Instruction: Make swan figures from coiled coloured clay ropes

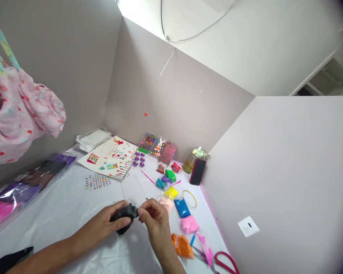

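My left hand [114,219] is closed around a crumpled packet of black clay [126,220] above the white-covered table. At the packet's right end, the fingertips of my right hand [156,219] are pinched together against the black material. Whether a small piece has come away between those fingers cannot be made out. Just behind my right hand lies a peach clay packet [167,203]. A clear sheet [134,188] lies flat beyond both hands.
Clay packets in blue [182,208], pink [189,224] and orange [183,245] line the right side, near red-handled scissors [226,262]. A phone [198,172] leans on a jar [188,163]. A decorated paper sheet [103,156] and gem stickers [98,182] lie at back left.
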`<action>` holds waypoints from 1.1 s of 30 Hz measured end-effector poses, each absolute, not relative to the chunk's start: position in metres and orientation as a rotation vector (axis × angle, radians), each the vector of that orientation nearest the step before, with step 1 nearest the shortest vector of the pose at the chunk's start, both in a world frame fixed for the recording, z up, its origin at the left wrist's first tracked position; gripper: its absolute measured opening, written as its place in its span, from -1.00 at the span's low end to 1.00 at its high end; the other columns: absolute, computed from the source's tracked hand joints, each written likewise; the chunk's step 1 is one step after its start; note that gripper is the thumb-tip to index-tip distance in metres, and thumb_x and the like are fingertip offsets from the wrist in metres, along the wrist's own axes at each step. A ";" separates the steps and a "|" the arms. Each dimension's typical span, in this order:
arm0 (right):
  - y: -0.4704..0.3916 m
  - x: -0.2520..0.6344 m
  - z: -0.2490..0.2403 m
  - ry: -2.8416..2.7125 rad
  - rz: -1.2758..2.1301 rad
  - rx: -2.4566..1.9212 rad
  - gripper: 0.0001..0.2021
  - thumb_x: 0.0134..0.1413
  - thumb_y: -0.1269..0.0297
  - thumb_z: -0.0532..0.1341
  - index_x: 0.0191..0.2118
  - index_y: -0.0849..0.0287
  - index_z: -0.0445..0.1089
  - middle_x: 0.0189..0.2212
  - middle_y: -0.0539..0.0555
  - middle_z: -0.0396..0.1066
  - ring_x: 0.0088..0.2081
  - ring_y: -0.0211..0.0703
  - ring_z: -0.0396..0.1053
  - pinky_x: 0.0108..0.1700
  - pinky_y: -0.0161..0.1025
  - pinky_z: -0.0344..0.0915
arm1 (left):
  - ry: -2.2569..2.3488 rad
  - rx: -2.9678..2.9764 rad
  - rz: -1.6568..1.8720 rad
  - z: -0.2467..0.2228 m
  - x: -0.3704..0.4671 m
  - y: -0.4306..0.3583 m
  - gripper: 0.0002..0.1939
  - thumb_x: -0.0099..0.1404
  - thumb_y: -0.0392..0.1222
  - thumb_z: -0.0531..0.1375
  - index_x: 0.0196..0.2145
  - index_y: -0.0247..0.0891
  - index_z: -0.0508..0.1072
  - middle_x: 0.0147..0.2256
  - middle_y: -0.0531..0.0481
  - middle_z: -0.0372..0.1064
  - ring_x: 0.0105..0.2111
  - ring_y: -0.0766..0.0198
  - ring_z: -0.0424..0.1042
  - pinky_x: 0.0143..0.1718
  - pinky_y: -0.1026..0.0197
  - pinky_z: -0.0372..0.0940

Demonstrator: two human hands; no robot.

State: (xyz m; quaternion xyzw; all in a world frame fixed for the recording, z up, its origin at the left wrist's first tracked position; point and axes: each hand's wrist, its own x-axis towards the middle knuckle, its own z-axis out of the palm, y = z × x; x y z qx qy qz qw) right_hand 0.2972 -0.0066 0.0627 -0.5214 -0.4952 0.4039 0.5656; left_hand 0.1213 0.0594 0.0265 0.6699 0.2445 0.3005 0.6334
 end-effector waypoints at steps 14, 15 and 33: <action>-0.012 0.290 0.066 -1.339 0.753 -1.351 -0.82 0.15 0.24 0.33 -0.45 0.16 0.53 -0.45 0.02 0.42 -0.36 -0.19 0.34 -0.29 -0.28 0.25 | 0.676 1.580 0.777 0.034 0.118 0.055 -0.66 0.33 0.13 0.24 -0.13 -0.16 0.53 -0.19 -0.04 0.49 -0.14 0.07 0.46 -0.08 0.16 0.33; -0.012 0.290 0.065 -1.337 0.746 -1.352 -0.83 0.15 0.24 0.33 -0.44 0.16 0.54 -0.44 0.02 0.43 -0.36 -0.18 0.36 -0.29 -0.28 0.26 | 0.703 1.593 0.808 0.035 0.117 0.055 -0.67 0.31 0.12 0.25 -0.13 -0.16 0.52 -0.17 -0.05 0.49 -0.11 0.05 0.46 -0.04 0.14 0.33; -0.015 0.286 0.063 -1.432 0.634 -1.375 -0.86 0.21 0.35 0.26 -0.40 0.15 0.48 -0.40 0.03 0.44 -0.31 -0.16 0.37 -0.23 -0.27 0.26 | 0.780 1.651 0.889 0.051 0.111 0.052 -0.69 0.36 0.10 0.19 -0.38 -0.17 0.47 -0.36 0.04 0.38 -0.28 0.14 0.42 -0.17 0.18 0.28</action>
